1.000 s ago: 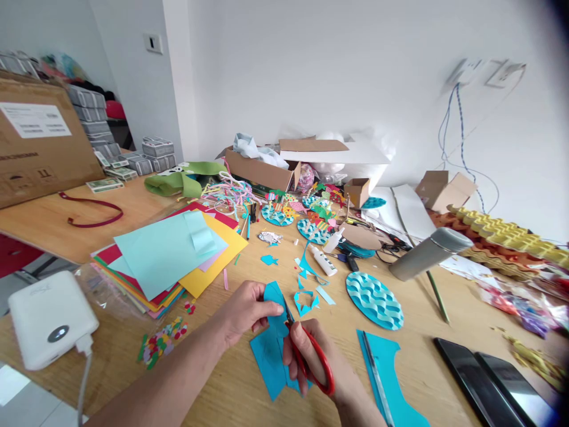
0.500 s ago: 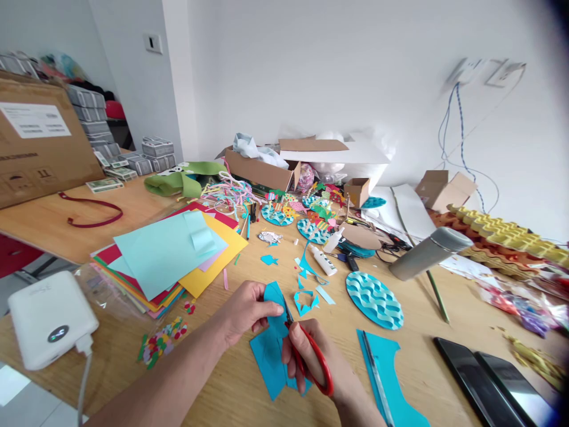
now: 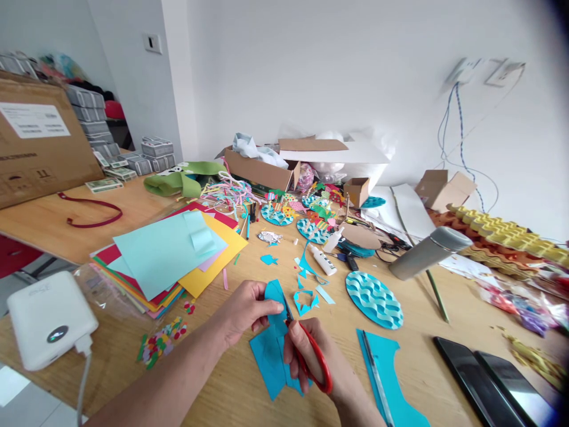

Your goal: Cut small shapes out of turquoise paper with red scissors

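Observation:
My left hand (image 3: pixel 249 308) pinches the upper part of a blue paper sheet (image 3: pixel 269 356) between thumb and fingers. Wrapped round the red handles of the scissors (image 3: pixel 320 362), my right hand (image 3: pixel 306 350) is just right of the sheet. The dark scissor blades point up and lie against the paper's right edge, close to my left thumb. Blue offcuts (image 3: pixel 306 302) rest on the table beyond my hands, with a small blue fish shape (image 3: pixel 269 260) further back.
Stacked coloured paper (image 3: pixel 164 255) and a white power bank (image 3: pixel 51 320) lie left. Rightward are a wavy blue oval (image 3: pixel 374 300), a blue sheet with a pen (image 3: pixel 395 379), a grey flask (image 3: pixel 429 254) and two phones (image 3: pixel 471 379). Glue bottles (image 3: pixel 323 260) stand out among craft pieces behind.
The held paper and scissors have shifted very slightly. Both hands keep their grips, and the things on the table have not moved.

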Demonstrator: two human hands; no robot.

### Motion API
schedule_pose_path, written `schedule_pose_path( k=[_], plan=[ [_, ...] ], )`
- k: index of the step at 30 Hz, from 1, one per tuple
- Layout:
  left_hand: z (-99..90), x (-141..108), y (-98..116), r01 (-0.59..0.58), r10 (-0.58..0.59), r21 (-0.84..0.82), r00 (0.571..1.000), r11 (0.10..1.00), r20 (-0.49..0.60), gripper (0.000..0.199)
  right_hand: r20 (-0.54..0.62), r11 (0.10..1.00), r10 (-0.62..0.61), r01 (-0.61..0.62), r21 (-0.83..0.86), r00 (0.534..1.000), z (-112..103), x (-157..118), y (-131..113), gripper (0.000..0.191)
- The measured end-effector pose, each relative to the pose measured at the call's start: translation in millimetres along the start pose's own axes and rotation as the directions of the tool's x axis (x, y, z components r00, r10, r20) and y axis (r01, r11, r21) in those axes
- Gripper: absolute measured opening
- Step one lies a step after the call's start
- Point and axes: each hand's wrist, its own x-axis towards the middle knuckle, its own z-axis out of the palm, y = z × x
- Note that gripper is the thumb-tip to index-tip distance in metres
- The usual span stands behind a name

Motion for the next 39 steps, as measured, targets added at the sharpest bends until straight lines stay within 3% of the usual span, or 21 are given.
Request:
schedule_pose_path(
  k=[39],
  plan=[
    [-0.2,1.0,1.3,-0.021,0.022,0.02,1.0,1.0,-0.011,0.023,-0.026,1.0,0.023,-0.023,-0.016,0.999,1.7,-0.4,-1.0,0.073]
  ],
)
